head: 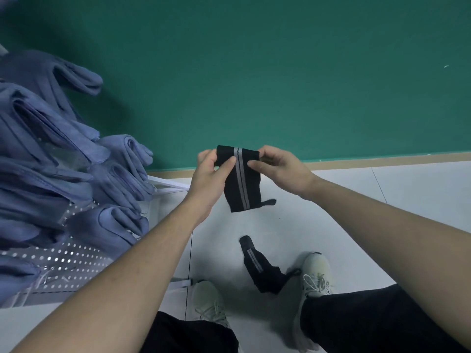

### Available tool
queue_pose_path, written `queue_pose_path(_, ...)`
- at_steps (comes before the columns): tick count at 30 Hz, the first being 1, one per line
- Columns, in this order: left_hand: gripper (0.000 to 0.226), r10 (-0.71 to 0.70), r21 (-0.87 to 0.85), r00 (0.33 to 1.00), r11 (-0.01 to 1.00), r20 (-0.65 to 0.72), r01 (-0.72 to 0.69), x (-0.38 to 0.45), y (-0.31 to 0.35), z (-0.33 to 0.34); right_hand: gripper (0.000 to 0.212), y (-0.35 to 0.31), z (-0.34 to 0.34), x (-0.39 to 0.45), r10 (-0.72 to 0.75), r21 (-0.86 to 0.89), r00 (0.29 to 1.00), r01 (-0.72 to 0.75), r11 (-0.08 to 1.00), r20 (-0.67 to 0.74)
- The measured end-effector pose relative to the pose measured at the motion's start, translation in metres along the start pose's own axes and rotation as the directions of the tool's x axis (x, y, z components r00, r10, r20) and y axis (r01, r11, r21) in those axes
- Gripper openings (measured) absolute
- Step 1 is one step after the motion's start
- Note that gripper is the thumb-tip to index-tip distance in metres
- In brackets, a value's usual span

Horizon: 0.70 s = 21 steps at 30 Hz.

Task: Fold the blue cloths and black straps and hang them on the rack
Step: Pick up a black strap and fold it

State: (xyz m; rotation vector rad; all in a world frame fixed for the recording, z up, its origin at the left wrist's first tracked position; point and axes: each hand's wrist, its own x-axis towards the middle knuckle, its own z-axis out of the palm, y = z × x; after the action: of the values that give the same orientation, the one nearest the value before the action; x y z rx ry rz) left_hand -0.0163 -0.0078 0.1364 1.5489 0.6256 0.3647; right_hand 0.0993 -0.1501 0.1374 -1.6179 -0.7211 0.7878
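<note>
A black strap (pixel 242 184) with a grey stripe hangs folded in front of me, held at its top edge. My left hand (pixel 207 174) pinches its top left corner and my right hand (pixel 280 166) pinches its top right corner. A small black loop sticks out at the strap's lower right. A second black strap (pixel 262 268) lies crumpled on the floor between my shoes. Several folded blue cloths (pixel 63 149) hang over the rack (pixel 63 258) at the left, which has a white perforated panel.
A green wall (pixel 280 72) stands ahead with a tan baseboard at its foot. The floor (pixel 382 212) is pale tile. My two light shoes (pixel 316 276) and dark trouser legs fill the bottom of the view. A white rack bar (pixel 168 186) pokes out near my left wrist.
</note>
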Motion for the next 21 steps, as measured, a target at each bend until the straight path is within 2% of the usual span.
queue_pose_path(6, 0.014, 0.124, 0.120, 0.992, 0.986, -0.033, -0.119, 0.003, 0.006, -0.002, 0.016, -0.002, 0.006, 0.000, -0.059, 0.047, 0.997, 0.061, 0.997, -0.049)
queue_pose_path(11, 0.017, 0.083, 0.000, 0.996, 0.997, -0.037, -0.083, 0.000, 0.007, 0.000, 0.016, -0.005, 0.007, 0.002, -0.013, 0.115, 0.998, 0.020, 0.993, -0.065)
queue_pose_path(14, 0.017, 0.010, -0.136, 0.997, 0.991, -0.077, -0.020, 0.001, 0.004, 0.000, 0.013, 0.000, 0.007, 0.000, 0.073, 0.052, 0.996, -0.070, 0.996, -0.050)
queue_pose_path(18, 0.016, -0.100, -0.316, 0.992, 0.946, -0.072, 0.072, 0.004, 0.002, 0.004, 0.021, 0.007, 0.013, 0.001, 0.129, -0.015, 0.992, -0.129, 0.992, 0.004)
queue_pose_path(21, 0.012, -0.144, -0.337, 0.987, 0.935, -0.075, 0.111, 0.007, -0.002, 0.009, 0.022, 0.007, 0.020, 0.004, 0.168, -0.083, 0.986, -0.167, 0.982, -0.003)
